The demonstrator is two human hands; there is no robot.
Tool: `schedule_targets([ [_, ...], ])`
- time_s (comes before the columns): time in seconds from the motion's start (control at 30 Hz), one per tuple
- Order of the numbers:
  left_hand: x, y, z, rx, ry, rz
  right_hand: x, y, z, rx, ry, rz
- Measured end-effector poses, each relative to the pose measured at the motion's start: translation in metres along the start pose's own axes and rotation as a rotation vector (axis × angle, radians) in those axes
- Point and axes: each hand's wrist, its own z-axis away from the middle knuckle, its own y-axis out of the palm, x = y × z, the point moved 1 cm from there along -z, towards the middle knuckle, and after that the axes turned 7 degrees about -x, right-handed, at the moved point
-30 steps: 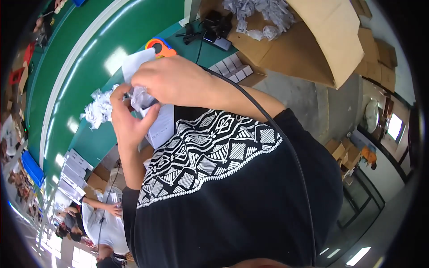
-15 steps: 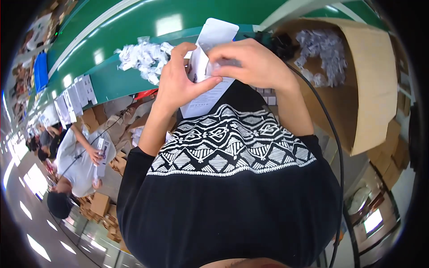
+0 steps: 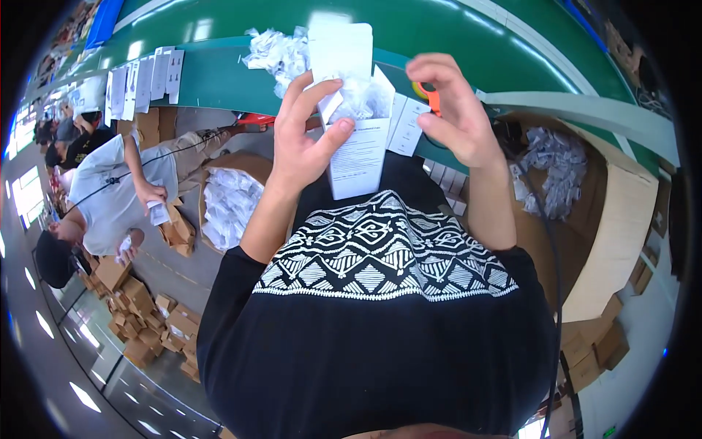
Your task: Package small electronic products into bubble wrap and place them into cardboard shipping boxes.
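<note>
My left hand (image 3: pixel 311 135) grips a tall white carton (image 3: pixel 358 161) by its left side, thumb across the front. The carton stands upright with its top flap (image 3: pixel 344 51) raised, and a clear plastic-wrapped packet (image 3: pixel 358 99) shows in its mouth. To the right of the carton, my right hand (image 3: pixel 464 121) is raised with thumb and fingers apart, holding nothing that I can see. An orange and yellow ring-shaped object (image 3: pixel 430 96) appears just past its fingers; what it is I cannot tell. White printed boxes (image 3: pixel 406 126) lie between the carton and that hand.
Clear plastic packets (image 3: pixel 281 57) are heaped on the green bench (image 3: pixel 212 84). White boxes (image 3: pixel 146 80) line its left part. A large cardboard box (image 3: pixel 621 212) of packets stands at right, and another carton (image 3: pixel 232 201) at left. A co-worker (image 3: pixel 117 172) is at left; a black cable (image 3: pixel 554 256) hangs at right.
My right hand has come out of the carton's mouth and moved right, its fingers now spread. The carton is turned more upright in my left hand. The whole view has shifted.
</note>
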Motion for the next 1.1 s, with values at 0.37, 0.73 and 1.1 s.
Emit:
schedule_targets([
  [0.37,-0.004,0.041,0.003,-0.068,-0.223,0.418,-0.007,0.040,0.032,-0.232,-0.008,0.278],
  [0.73,0.045,-0.003,-0.060,0.251,-0.048,-0.017,-0.052,0.059,-0.020,-0.400,-0.003,0.388],
  [1.1,0.050,0.036,-0.004,-0.050,-0.280,0.523,-0.060,0.076,0.003,-0.522,0.336,-0.431],
])
